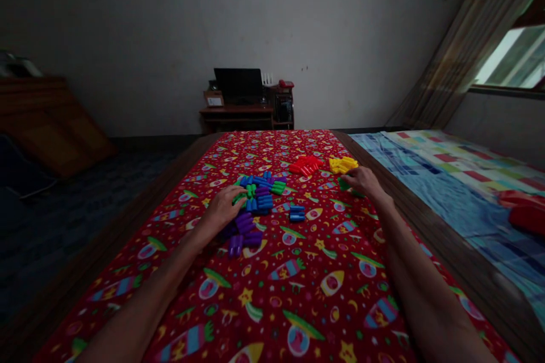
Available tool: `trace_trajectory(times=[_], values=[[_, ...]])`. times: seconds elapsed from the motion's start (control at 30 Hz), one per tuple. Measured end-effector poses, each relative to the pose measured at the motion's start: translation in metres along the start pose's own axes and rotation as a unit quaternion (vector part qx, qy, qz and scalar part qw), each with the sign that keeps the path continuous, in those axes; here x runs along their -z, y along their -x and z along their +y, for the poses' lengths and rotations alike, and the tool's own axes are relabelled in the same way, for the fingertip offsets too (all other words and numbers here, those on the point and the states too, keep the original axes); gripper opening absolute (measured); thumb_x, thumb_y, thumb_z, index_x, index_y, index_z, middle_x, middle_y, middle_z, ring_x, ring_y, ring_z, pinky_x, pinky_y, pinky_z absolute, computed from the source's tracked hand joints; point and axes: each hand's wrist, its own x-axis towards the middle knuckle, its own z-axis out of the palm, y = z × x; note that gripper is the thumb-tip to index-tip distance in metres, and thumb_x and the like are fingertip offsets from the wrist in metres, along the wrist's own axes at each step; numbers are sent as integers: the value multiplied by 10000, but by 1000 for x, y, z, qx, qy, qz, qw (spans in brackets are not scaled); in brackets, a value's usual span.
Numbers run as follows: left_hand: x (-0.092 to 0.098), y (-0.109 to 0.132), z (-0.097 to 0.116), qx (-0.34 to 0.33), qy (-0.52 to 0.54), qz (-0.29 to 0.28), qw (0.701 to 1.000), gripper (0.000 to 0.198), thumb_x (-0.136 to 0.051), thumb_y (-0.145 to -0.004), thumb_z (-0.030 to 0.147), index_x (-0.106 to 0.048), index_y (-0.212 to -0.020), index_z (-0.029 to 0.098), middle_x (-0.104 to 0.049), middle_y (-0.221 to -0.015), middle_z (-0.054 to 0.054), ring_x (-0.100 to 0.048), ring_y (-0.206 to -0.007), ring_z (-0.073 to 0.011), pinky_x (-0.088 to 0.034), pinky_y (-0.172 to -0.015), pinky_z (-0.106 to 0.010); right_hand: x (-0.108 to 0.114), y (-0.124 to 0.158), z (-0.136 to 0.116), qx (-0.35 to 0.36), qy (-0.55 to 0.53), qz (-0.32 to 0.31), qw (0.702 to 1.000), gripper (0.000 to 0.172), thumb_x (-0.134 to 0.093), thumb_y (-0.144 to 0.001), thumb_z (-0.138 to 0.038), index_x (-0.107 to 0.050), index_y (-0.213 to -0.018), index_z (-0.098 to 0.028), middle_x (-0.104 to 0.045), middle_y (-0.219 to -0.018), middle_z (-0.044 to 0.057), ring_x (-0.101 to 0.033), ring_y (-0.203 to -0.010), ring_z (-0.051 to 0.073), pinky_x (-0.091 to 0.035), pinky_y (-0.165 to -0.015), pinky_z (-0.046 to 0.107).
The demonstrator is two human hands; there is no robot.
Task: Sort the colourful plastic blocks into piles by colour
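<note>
My left hand [223,208] rests on the red patterned cloth [298,272] at the edge of a mixed pile of blue, green and purple plastic blocks [259,193], its fingers curled onto a green piece. A few purple blocks [243,232] lie just below that hand. My right hand [361,180] reaches to the right of the pile, fingers closed on a green block [343,184]. Beyond it sit a red group of blocks [305,164] and a yellow group [343,164]. A lone blue block [297,213] lies between my hands.
The cloth covers a wooden-edged table [430,221]. A blue and multicoloured sheet [447,181] lies to the right with a red object [525,212] on it. A desk with a dark monitor [238,86] stands at the far wall. A curtained window [511,57] is at upper right.
</note>
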Motion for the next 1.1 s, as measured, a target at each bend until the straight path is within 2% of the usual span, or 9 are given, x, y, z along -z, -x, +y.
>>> trace_trajectory(times=[0.13,0.27,0.37,0.47,0.6,0.73,0.87,1.0,1.1], values=[[-12,2,-13,-6,-36,-1,999,304,-536,-768,320,-682,-999,187,-689,-1089,-132,-616,-1076,-293,-468,-986,-444,-4,0,30,-70,22,-68,995,269,-616,-810,-306,-758,-941,-118,-730,-865,126,-662,-739,194,-413,-592,238],[-10,-3,-20,43,-58,-7,997,295,-575,-721,312,-692,-972,210,-720,-1006,-105,-659,-972,-289,-512,-911,-420,-1,1,24,-59,15,-11,998,292,-615,-809,-266,-737,-1031,-120,-721,-991,150,-665,-870,224,-435,-665,252],[-3,-7,-23,71,-27,0,997,288,-578,-702,278,-700,-958,227,-739,-898,-61,-685,-849,-253,-551,-813,-375,5,3,-2,-8,-10,38,999,276,-566,-839,-234,-736,-1019,-114,-724,-980,144,-658,-875,218,-435,-697,253],[4,-10,-13,105,40,36,993,365,-595,-710,294,-679,-1056,211,-738,-890,-44,-691,-813,-227,-566,-762,-351,4,13,-44,117,-79,56,988,266,-511,-874,-218,-746,-945,-116,-732,-862,103,-645,-776,179,-424,-683,236],[6,-8,26,93,156,35,983,453,-658,-713,364,-641,-1136,203,-733,-890,-33,-694,-792,-209,-578,-743,-346,-13,40,-107,296,-247,0,923,294,-485,-919,-308,-716,-1031,-164,-726,-848,48,-625,-719,149,-427,-654,220],[0,-1,68,44,213,-12,976,425,-671,-736,430,-646,-1102,215,-735,-887,-23,-701,-790,-207,-583,-755,-339,-33,60,-137,362,-284,-32,887,315,-511,-905,-259,-648,-1176,-173,-710,-813,46,-599,-665,141,-407,-614,218],[-3,0,68,44,206,-9,978,368,-602,-791,486,-662,-1023,207,-738,-875,-35,-699,-796,-217,-580,-739,-337,-34,51,-124,335,-218,-32,916,202,-551,-844,-161,-730,-935,-151,-683,-717,45,-563,-604,128,-369,-577,216],[-2,-1,29,14,37,25,999,292,-544,-824,452,-689,-901,210,-723,-904,-69,-678,-836,-242,-545,-803,-368,-15,27,-85,250,-139,3,958,225,-526,-862,-183,-743,-899,-137,-712,-788,74,-603,-676,147,-380,-606,223],[-3,5,0,-7,-88,3,996,292,-512,-825,422,-694,-863,197,-710,-914,-111,-660,-902,-279,-514,-861,-402,3,13,-46,133,-23,11,991,252,-515,-860,-205,-755,-876,-128,-724,-823,107,-634,-734,175,-398,-622,229]])
